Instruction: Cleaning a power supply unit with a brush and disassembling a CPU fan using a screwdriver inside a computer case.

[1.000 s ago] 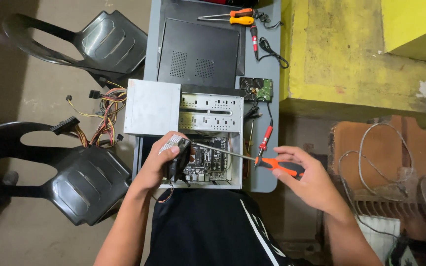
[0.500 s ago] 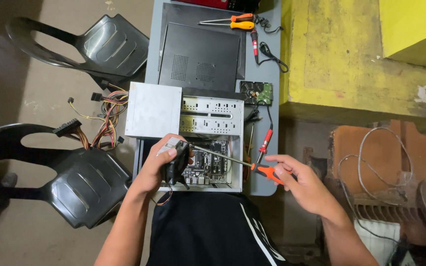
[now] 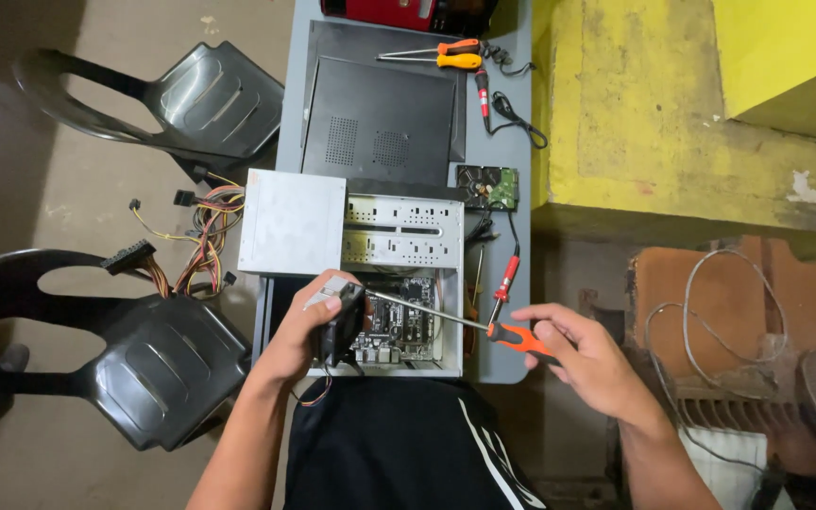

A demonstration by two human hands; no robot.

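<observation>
Hands work over an opened computer case lying on a narrow grey table, seen from above. Nearest the body, the left hand is curled around a small black cooling fan, thumb along its top edge and fingers wrapped under it, holding it at the case's near left corner above the motherboard. The right hand is closed around the orange handle of a long screwdriver — its thin shaft runs leftward across the open case and its tip reaches the fan, though whether it sits in a screw is too small to tell. Just beyond the right hand another screwdriver with a red and black handle lies on the table's right edge. In the case's far half sits the silver drive cage, and a grey metal power supply box rests on the case's left side, its bundle of coloured wires spilling off toward two dark plastic chairs. Farther on — past the case — a bare hard drive lies circuit board up, then the black side panel, and at the far end two orange-handled screwdrivers beside a black cable.
</observation>
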